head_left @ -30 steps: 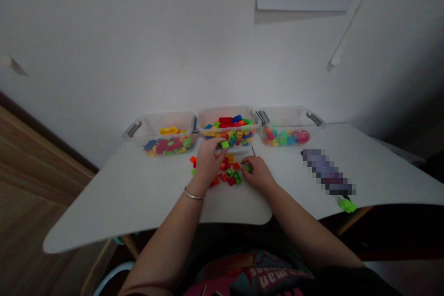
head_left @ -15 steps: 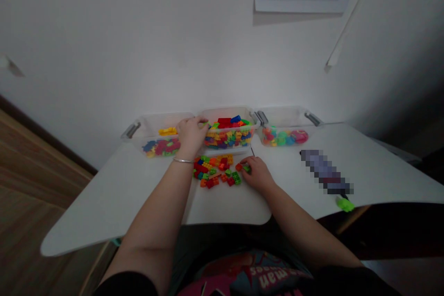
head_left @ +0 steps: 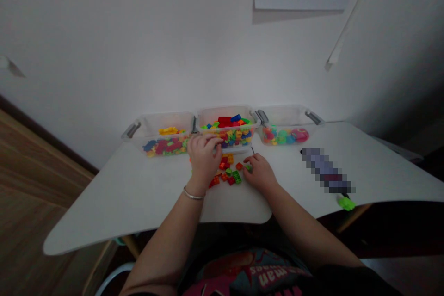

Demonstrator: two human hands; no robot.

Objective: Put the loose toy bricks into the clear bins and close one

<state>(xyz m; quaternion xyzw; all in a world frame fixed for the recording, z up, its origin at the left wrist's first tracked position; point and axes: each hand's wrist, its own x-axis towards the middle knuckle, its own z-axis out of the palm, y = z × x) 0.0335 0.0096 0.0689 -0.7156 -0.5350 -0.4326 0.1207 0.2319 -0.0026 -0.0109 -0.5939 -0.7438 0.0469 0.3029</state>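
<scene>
A loose pile of small coloured bricks (head_left: 229,172) lies on the white table (head_left: 138,194) in front of three clear bins. My left hand (head_left: 204,157), with a bracelet at the wrist, hovers over the pile's left side with fingers curled; what it holds is hidden. My right hand (head_left: 259,172) rests on the table at the pile's right edge, fingertips pinched on a small green brick (head_left: 247,167). The middle bin (head_left: 229,130) is full of mixed bricks.
The left bin (head_left: 159,136) holds blue, red, green and yellow pieces. The right bin (head_left: 287,129) holds pink and teal pieces. A blurred-out long object (head_left: 328,171) and a green piece (head_left: 347,203) lie near the table's right front edge. A wall rises just behind the bins.
My left hand reached up to the rim between the left and middle bins, then came back down over the pile. My right hand stayed at the pile's right edge.
</scene>
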